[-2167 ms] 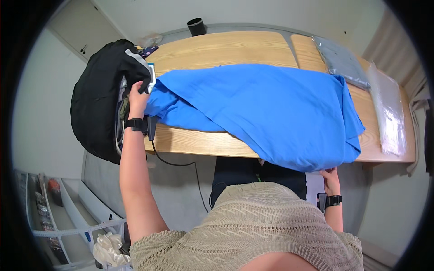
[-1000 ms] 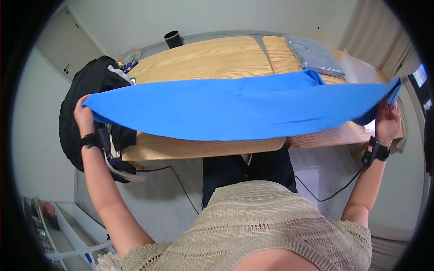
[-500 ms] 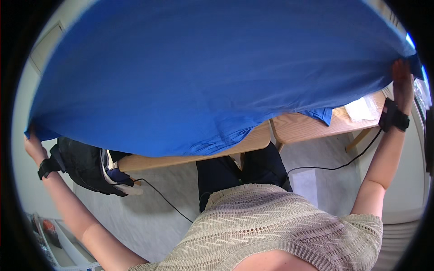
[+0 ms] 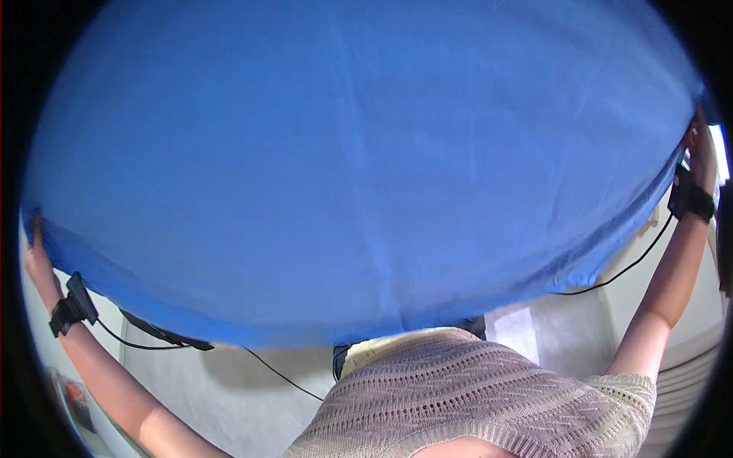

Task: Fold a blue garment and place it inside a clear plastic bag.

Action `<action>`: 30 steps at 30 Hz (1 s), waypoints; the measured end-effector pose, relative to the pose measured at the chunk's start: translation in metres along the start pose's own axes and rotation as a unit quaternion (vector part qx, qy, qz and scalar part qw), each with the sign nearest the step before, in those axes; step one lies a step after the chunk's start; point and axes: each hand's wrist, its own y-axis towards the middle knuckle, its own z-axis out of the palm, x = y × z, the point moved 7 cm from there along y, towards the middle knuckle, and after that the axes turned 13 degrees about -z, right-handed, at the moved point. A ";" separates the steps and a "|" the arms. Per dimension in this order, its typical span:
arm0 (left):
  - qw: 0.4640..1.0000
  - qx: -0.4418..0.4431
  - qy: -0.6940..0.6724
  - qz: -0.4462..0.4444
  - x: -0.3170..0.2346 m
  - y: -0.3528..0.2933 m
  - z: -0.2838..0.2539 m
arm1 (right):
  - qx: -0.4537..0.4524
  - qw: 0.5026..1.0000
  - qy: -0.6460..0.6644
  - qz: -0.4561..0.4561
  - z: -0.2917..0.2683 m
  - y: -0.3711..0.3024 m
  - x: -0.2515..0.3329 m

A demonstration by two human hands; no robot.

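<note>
A large blue cloth (image 4: pixel 343 168) is stretched wide between my hands and fills most of the view. At the far left, my left hand (image 4: pixel 37 252) grips one edge of it, the arm held out to the side. My right hand (image 4: pixel 701 145) pinches the opposite edge at the far right, a little higher. Between them the lower edge of the cloth sags in a curve close to my body. A soft vertical crease runs down its middle.
Each wrist wears a black strap with a small box, the left strap (image 4: pixel 70 309) and the right strap (image 4: pixel 691 200), with thin cables. Part of a black bag (image 4: pixel 164 332) shows below the cloth at left. Grey floor (image 4: pixel 252 382) lies underneath. The cloth hides the wooden tables.
The cloth has billowed lower and closer, covering the tables, my legs and most of the black bag. Both hands have spread slightly farther outward, still gripping it.
</note>
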 end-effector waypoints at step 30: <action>0.800 0.358 -0.302 -0.375 0.083 -0.183 0.225 | -0.004 0.838 0.450 0.309 0.055 -0.098 -0.119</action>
